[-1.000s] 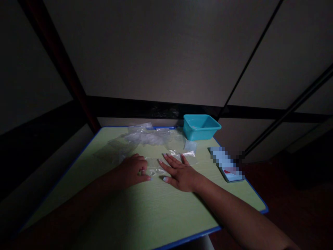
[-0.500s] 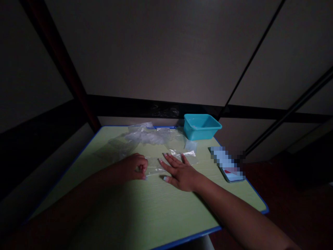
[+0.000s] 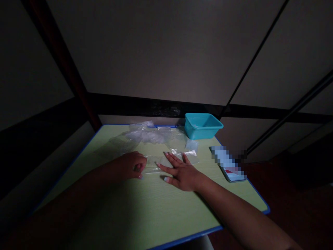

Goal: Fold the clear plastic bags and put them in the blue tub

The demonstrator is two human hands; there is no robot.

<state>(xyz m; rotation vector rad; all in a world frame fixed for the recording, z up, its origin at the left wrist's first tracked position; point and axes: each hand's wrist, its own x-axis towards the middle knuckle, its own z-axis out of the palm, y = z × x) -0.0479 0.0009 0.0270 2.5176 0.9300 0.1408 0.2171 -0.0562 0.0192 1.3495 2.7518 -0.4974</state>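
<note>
A clear plastic bag [image 3: 153, 167] lies flattened across the light green table [image 3: 156, 208] in front of me. My right hand [image 3: 183, 175] rests palm down on its right part, fingers spread and open. At the bag's left end, my left hand [image 3: 132, 166] is closed, fingers curled in and thumb low beside the bag's near edge. The bag's left end disappears at these fingers, so the exact hold is partly hidden. Beyond both hands sits a loose heap of crumpled clear plastic bags [image 3: 148, 134].
A turquoise plastic basket [image 3: 201, 133] stands at the far right corner. Near the right edge lies a phone [image 3: 230, 170], its screen blurred out. A small pale packet [image 3: 191, 144] is in front of the basket. Cabinet panels [image 3: 156, 52] rise behind the table.
My left hand has shifted slightly left and its fingers have curled tighter. More of the bag's near edge shows between my hands. My right hand stays almost in place, its index finger a little further left.
</note>
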